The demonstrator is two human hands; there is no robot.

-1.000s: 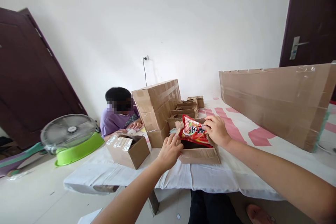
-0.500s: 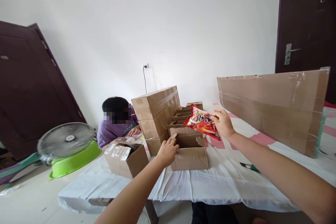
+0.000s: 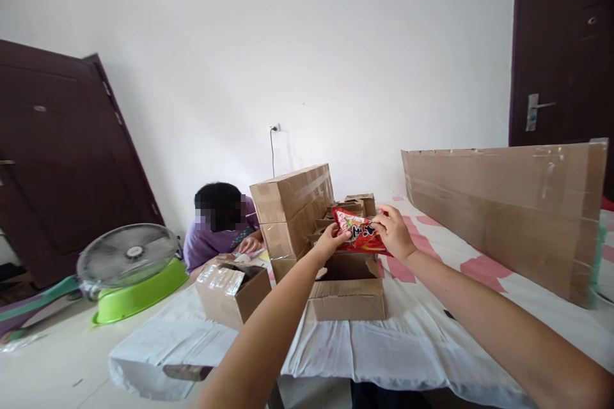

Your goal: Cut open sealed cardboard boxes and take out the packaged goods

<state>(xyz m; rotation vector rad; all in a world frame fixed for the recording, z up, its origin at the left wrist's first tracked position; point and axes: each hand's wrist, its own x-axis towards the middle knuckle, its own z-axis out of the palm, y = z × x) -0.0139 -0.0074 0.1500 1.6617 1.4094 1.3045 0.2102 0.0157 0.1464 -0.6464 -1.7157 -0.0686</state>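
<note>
The right hand (image 3: 394, 233) pinches the right edge of a red snack packet (image 3: 359, 232) between thumb and fingers, and the left hand (image 3: 329, 243) grips the packet's left edge — so the packet is held between the two hands, tilted, its printed face toward the camera. It hangs just above an open cardboard box (image 3: 346, 297), whose flaps stand up directly beneath both hands; the box rests on a table (image 3: 384, 351) covered with a white cloth, near its front edge.

Just beyond the left hand rises a stack of sealed cartons (image 3: 291, 211), taped with clear tape, and behind the packet a row of small open boxes (image 3: 354, 206) runs away from the hands. Down and to the left of the left hand, at the table's corner, sits another open carton (image 3: 233, 291) with shiny tape on its flaps. Well to the right of the right hand, a long flat cardboard parcel (image 3: 503, 204) stands on edge across the table, over the cloth's pink patches.

Farther left of the stack, a person in a purple top (image 3: 211, 236) sits low behind the table, a hand resting by the cartons. Out beyond them, on the floor, an electric fan (image 3: 127, 252) lies in a green basin (image 3: 144, 291) — a dark door (image 3: 62, 160) leans open behind it, and a second dark door (image 3: 561, 45) stands far to the right.
</note>
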